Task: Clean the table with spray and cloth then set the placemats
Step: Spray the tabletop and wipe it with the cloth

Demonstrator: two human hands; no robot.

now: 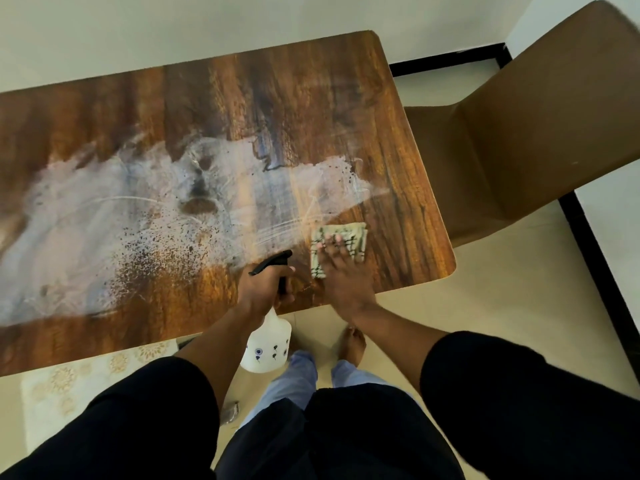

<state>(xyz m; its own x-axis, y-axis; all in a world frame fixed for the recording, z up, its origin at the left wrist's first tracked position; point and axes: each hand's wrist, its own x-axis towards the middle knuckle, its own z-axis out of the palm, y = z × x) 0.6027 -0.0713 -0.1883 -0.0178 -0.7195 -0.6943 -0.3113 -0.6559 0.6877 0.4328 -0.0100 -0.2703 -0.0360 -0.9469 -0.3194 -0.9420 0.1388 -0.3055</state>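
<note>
Checked cloth (pixel 337 245) lies near the bench's (pixel 242 98) right front corner, flat under your right hand (pixel 341 271), fingers straight. Your left hand (pixel 265 287) grips the spray bottle (pixel 266 344) past the front edge. Wet film spreads leftward; wiping only here would probably leave streaks under the placemats (pixel 69 375).

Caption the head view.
Right hand presses checked cloth on wet wooden table; left hand grips white spray bottle.
</note>
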